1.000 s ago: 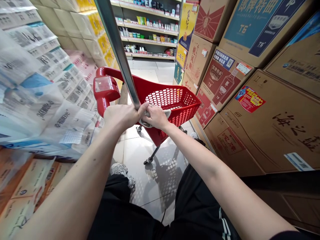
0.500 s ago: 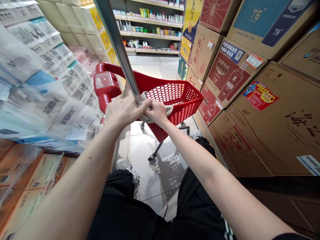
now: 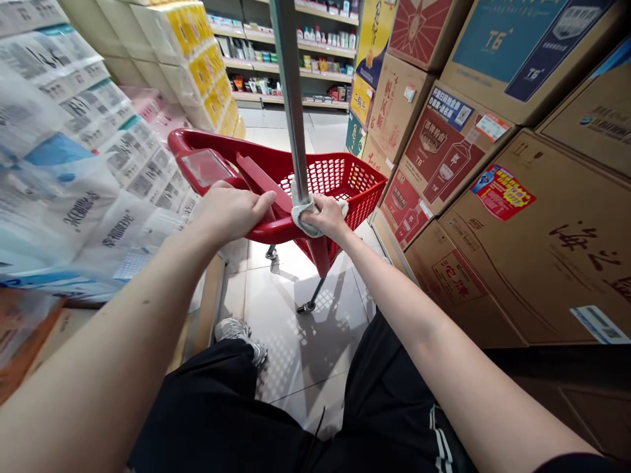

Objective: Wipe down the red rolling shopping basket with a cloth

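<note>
Left hand (image 3: 231, 211) shifted onto red cart (image 3: 345, 180) rim; right hand (image 3: 328, 217) clenches cloth (image 3: 302, 211) round pole (image 3: 292, 98)

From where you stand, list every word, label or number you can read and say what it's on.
"T6": blue-topped carton, upper right.
"T6": small, on the dark red carton below it.
"二锅头": yellow carton, far end of the stack.
Large brush characters on the brown carton: partly cut off, not surely readable.
Red and yellow sticker: too small.
Wrapped packs on the left: blurred.
Shelf goods: too small.
</note>
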The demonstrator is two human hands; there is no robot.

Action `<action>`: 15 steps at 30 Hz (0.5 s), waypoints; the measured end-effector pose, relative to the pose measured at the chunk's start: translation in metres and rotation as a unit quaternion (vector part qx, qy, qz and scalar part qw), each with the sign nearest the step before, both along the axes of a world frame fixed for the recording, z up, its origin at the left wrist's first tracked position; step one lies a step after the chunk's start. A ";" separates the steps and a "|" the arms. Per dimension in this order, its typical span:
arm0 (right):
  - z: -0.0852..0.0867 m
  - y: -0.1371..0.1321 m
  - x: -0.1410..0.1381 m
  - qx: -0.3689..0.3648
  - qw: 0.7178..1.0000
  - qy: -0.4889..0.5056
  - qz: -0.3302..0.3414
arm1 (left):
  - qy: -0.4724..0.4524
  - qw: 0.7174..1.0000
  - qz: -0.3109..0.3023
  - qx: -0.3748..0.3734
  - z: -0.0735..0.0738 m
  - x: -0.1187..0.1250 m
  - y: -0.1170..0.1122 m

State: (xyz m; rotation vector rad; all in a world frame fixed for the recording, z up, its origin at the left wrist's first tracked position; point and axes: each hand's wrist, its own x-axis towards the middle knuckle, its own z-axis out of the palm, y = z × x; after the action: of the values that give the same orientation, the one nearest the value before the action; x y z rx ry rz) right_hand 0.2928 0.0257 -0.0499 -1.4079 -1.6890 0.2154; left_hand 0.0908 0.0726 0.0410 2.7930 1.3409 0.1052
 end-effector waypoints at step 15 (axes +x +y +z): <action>0.002 -0.011 -0.043 -0.005 0.992 0.036 -0.121 | -0.012 0.991 0.120 0.055 -0.007 0.008 -0.022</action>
State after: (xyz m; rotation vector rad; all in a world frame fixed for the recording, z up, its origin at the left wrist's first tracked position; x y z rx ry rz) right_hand 0.2501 0.0149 -0.0480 -1.5787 -1.4466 0.1367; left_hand 0.0987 0.0503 0.0337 2.6909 1.7104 0.2266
